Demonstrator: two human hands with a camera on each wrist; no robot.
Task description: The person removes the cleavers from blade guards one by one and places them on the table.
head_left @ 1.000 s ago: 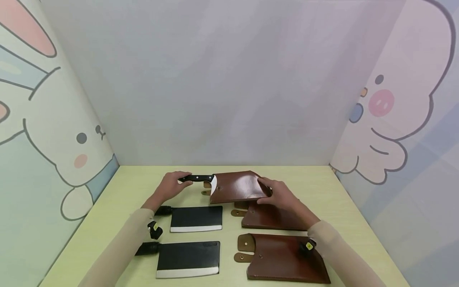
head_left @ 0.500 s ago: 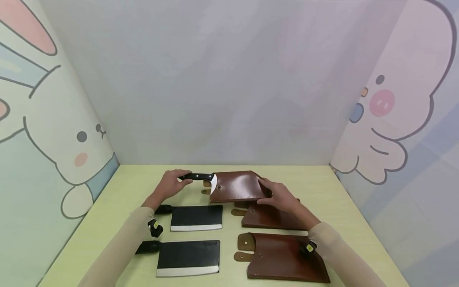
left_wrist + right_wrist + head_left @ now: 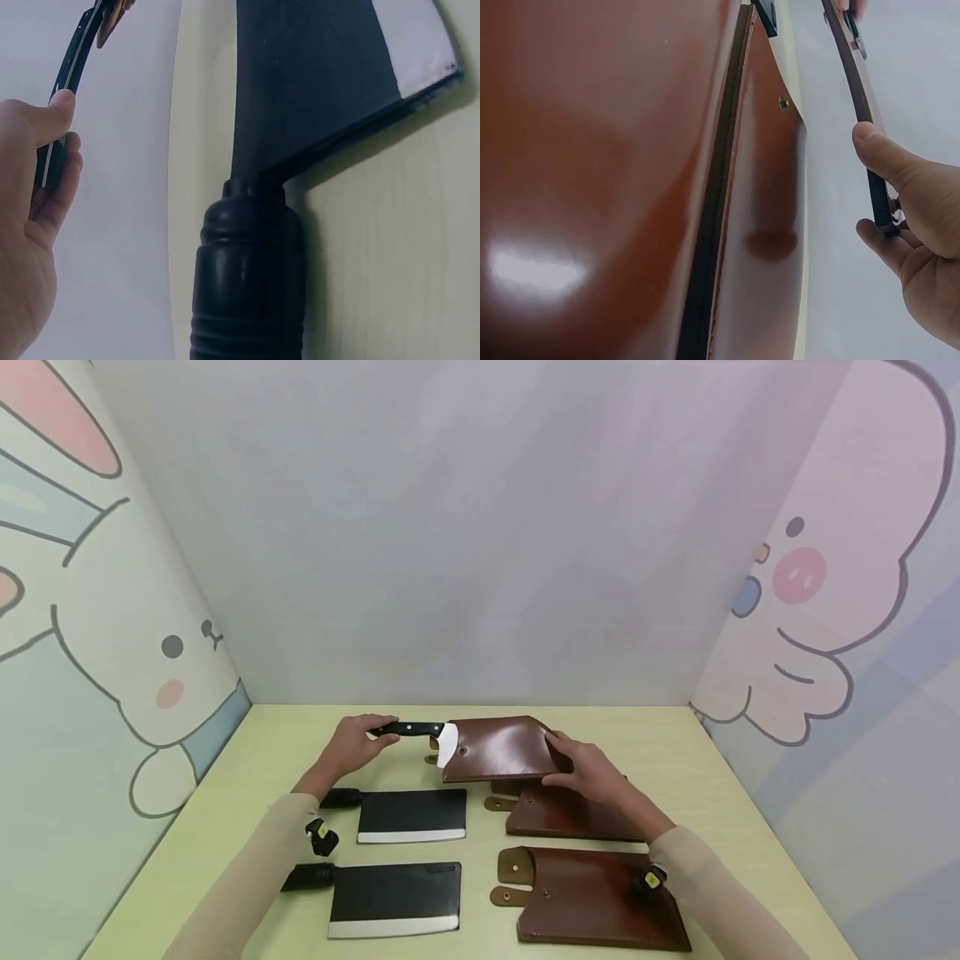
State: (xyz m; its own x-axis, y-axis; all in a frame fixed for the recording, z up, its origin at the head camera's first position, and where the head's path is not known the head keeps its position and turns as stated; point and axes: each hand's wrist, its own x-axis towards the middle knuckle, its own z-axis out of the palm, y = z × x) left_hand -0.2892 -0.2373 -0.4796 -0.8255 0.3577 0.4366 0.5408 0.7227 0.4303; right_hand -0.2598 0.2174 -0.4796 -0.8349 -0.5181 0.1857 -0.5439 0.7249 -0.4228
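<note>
At the back of the table my left hand (image 3: pixel 354 746) grips the black riveted handle (image 3: pixel 412 728) of a cleaver. Most of its blade (image 3: pixel 447 745) is hidden inside a brown leather sheath (image 3: pixel 501 748); only a bright strip shows by the handle. My right hand (image 3: pixel 588 767) holds that sheath by its far right end, thumb on one edge and fingers on the other, as the right wrist view also shows. In the left wrist view the thumb and fingers of my left hand (image 3: pixel 37 157) wrap the handle. Sheath and cleaver are raised above the tabletop.
Two black-bladed cleavers, a farther one (image 3: pixel 412 814) and a nearer one (image 3: pixel 396 897), lie on the left with handles leftward. Two more brown sheaths, one farther (image 3: pixel 570 814) and one nearer (image 3: pixel 600 897), lie on the right. Walls enclose the table (image 3: pixel 262 735) at back and sides.
A wider strip of bright blade shows at the sheath's mouth. The left hand has shifted slightly left and the right hand with the sheath slightly right. The things on the table have not moved.
</note>
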